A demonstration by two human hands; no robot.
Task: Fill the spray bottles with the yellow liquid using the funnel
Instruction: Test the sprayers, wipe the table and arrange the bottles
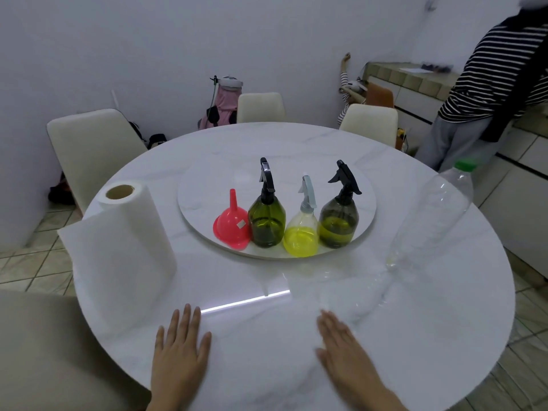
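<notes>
Head view of a round marble table (415, 336). The left hand (179, 348) and right hand (344, 348) lie flat on the near edge, fingers straight, holding nothing.

On the turntable (207, 185) at centre stand, left to right: a red funnel (231, 225) set mouth-down with its spout up, a green bottle (267, 223), a clear bottle (302, 237) and a grey bottle (338, 225). All three carry their trigger heads, and each shows yellow liquid in its lower part. The funnel is just beside the green bottle. A large plastic bottle (433, 215) with a green cap stands well to the right and looks nearly empty. A paper towel roll (124, 241) stands to the left. A person in a striped top (498, 78) stands at the counter beyond.

Judgement: all three appear filled and closed, with the funnel parked, so little pouring seems left. If any bottle needs topping up, its trigger head must first be unscrewed while the other hand steadies the body. The funnel is then turned over and its spout seated fully in the neck. Pouring should be slow, since the turntable may rotate under a sideways push and the bottles stand close together. The towel is at hand for drips.
</notes>
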